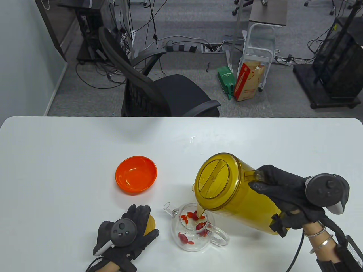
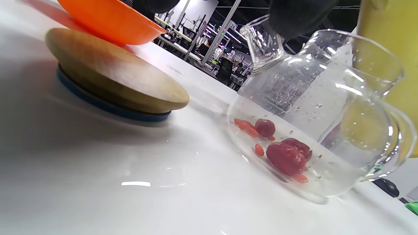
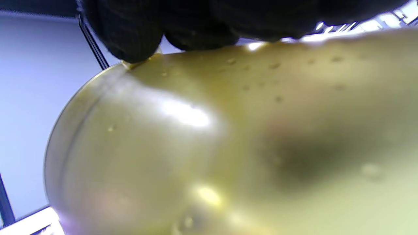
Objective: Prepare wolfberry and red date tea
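My right hand (image 1: 286,195) grips the handle of the amber pitcher (image 1: 235,192), tilted with its spout over the glass teapot (image 1: 195,229), which stands on the table (image 1: 71,147) holding dates and wolfberries. The pitcher is rigid, probably heavy with water; I keep hold at the handle. My left hand (image 1: 127,235) rests flat, fingers spread, apparently over the wooden lid (image 2: 111,78).
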`<move>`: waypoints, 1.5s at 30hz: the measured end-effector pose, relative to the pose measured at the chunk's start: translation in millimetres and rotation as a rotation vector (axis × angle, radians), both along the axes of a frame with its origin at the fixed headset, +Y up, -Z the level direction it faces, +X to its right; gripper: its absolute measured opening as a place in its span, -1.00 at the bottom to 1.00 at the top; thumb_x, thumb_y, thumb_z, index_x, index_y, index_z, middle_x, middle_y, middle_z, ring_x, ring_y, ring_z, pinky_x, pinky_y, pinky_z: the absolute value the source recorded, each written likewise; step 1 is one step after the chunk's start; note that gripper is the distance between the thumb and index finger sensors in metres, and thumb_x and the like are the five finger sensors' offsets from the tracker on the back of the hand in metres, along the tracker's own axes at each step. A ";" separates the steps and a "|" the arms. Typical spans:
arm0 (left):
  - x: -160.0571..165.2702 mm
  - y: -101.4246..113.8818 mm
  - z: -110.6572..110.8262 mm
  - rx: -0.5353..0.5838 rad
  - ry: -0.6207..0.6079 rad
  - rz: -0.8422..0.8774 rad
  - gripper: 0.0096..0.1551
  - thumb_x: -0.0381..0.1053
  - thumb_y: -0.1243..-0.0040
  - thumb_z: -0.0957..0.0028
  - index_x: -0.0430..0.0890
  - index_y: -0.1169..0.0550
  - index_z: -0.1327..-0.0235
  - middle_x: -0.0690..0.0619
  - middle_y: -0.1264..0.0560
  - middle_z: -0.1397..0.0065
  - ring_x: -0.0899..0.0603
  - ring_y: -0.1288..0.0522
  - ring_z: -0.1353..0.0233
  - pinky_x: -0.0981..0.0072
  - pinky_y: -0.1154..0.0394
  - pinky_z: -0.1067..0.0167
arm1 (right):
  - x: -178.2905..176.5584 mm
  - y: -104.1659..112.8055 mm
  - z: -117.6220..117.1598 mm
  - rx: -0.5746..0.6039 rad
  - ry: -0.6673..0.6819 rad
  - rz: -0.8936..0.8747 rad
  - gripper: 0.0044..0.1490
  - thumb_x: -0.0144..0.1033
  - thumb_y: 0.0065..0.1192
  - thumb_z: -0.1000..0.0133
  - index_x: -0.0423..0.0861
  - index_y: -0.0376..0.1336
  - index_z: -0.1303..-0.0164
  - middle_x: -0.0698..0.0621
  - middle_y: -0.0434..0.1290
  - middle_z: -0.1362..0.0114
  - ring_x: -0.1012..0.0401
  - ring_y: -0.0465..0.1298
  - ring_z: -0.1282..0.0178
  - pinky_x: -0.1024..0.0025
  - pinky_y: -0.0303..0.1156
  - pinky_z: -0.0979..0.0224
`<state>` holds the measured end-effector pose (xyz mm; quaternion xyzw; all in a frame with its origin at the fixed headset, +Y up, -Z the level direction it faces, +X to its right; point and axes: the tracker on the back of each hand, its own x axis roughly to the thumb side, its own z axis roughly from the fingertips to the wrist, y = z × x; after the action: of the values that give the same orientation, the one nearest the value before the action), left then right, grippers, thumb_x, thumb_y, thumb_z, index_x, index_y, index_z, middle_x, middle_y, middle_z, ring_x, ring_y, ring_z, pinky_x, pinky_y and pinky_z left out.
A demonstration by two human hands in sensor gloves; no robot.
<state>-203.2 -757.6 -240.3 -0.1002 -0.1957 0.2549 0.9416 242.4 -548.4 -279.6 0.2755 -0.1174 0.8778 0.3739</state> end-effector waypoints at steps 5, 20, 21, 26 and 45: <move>0.5 -0.4 0.4 -0.004 -0.003 -0.002 -0.02 0.26 -0.04 -0.26 -0.29 0.04 -0.60 -0.44 -0.03 -0.67 -0.56 0.14 -0.61 -0.43 0.12 -0.39 | -9.2 0.5 1.5 -0.039 0.047 0.095 -0.44 0.11 0.35 -0.13 -0.11 0.40 -0.06 0.03 0.56 0.25 0.25 0.54 0.45 0.23 0.55 0.26; 1.5 -0.3 1.2 0.002 -0.006 -0.008 -0.02 0.26 -0.04 -0.26 -0.29 0.03 -0.60 -0.44 -0.03 -0.67 -0.56 0.14 -0.61 -0.42 0.12 -0.39 | -39.9 9.7 4.1 -0.107 0.073 0.328 -0.45 0.12 0.35 -0.10 -0.09 0.41 -0.02 0.04 0.57 0.27 0.25 0.55 0.48 0.23 0.56 0.28; 1.5 -0.6 1.2 -0.001 -0.008 -0.007 -0.02 0.26 -0.04 -0.26 -0.29 0.03 -0.60 -0.44 -0.03 -0.67 -0.56 0.14 -0.61 -0.43 0.12 -0.39 | -41.1 10.6 3.7 -0.112 0.074 0.335 -0.45 0.12 0.35 -0.10 -0.09 0.41 -0.02 0.04 0.57 0.27 0.25 0.55 0.48 0.23 0.56 0.28; 2.2 -0.8 1.6 -0.006 -0.012 -0.009 -0.02 0.26 -0.04 -0.26 -0.29 0.03 -0.60 -0.44 -0.03 -0.67 -0.56 0.14 -0.61 -0.43 0.12 -0.39 | -47.6 13.7 2.0 -0.132 0.072 0.379 -0.46 0.12 0.36 -0.09 -0.09 0.42 -0.01 0.04 0.58 0.28 0.25 0.55 0.48 0.23 0.56 0.29; 4.2 -1.1 2.7 0.001 -0.019 -0.015 -0.02 0.26 -0.04 -0.26 -0.30 0.03 -0.60 -0.44 -0.03 -0.67 -0.56 0.15 -0.61 -0.43 0.12 -0.39 | -65.0 22.2 2.7 -0.145 0.067 0.466 -0.47 0.11 0.36 -0.06 -0.09 0.43 0.02 0.02 0.58 0.30 0.23 0.55 0.50 0.20 0.56 0.29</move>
<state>-199.0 -758.7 -237.6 -0.1037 -0.2041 0.2465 0.9417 177.4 -526.2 -276.9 0.2964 0.0251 0.9369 0.1836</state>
